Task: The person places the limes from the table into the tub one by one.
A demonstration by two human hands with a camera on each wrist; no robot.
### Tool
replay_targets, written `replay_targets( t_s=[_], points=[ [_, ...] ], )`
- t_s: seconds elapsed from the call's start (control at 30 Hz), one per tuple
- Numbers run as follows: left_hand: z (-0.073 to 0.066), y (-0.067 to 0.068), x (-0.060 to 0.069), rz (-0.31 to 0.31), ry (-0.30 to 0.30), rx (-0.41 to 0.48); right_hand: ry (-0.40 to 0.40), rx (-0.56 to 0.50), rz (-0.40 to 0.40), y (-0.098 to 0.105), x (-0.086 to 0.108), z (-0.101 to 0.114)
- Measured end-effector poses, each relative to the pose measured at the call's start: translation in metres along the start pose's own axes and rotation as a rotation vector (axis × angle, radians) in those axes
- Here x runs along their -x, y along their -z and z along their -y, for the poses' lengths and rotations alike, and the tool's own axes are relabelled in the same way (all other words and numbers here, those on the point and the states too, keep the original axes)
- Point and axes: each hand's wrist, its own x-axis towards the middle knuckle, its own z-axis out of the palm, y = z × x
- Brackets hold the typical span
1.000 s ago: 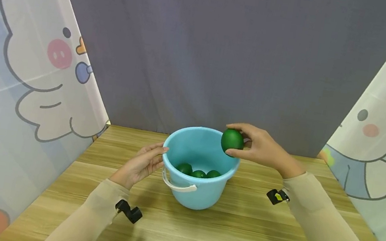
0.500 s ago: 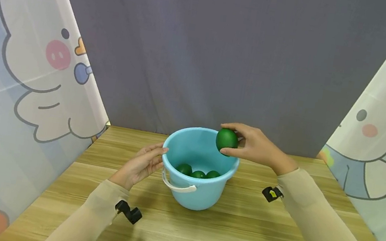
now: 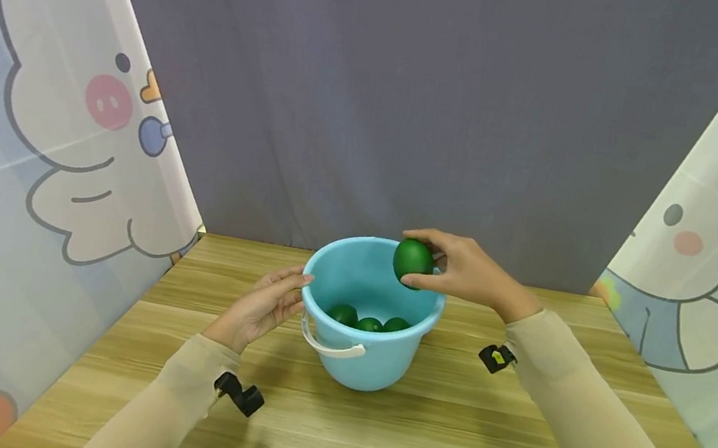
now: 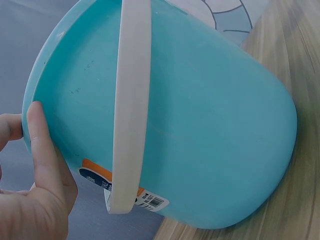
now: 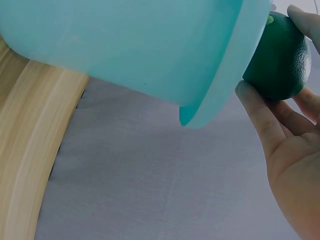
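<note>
My right hand [image 3: 466, 271] holds a dark green avocado [image 3: 413, 260] between thumb and fingers, above the right side of the bucket's mouth. The right wrist view shows a light green stem nub on the avocado [image 5: 280, 57], close beside the rim. A light blue bucket [image 3: 369, 365] stands upright on the table. My left hand [image 3: 259, 310] pinches its left rim; in the left wrist view, fingers lie on either side of that rim. Several more green avocados [image 3: 341, 314] lie at the bottom of the bucket, partly hidden by its front wall.
The bucket's white handle [image 3: 330, 347] hangs down at the front left. Under everything is a wood-grain table [image 3: 327, 436]. A grey curtain [image 3: 418, 109] closes off the back, and cartoon-printed sheets [image 3: 66, 134] stand at both sides.
My right hand has moved left with the avocado, from the bucket's right rim to farther over its mouth. The left hand and the bucket have stayed put.
</note>
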Motion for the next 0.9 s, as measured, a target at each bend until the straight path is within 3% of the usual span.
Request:
replay_targets(
  t_s=[0.43, 0.9],
  points=[
    [-0.0006, -0.0012, 0.0006, -0.016, 0.004, -0.011, -0.009, -0.030, 0.036, -0.0050, -0.0056, 0.0045],
    [0.0006, -0.0022, -0.0012, -0.015, 0.001, -0.012, -0.062, 0.023, 0.093, -0.0082, -0.0003, 0.0066]
  ],
)
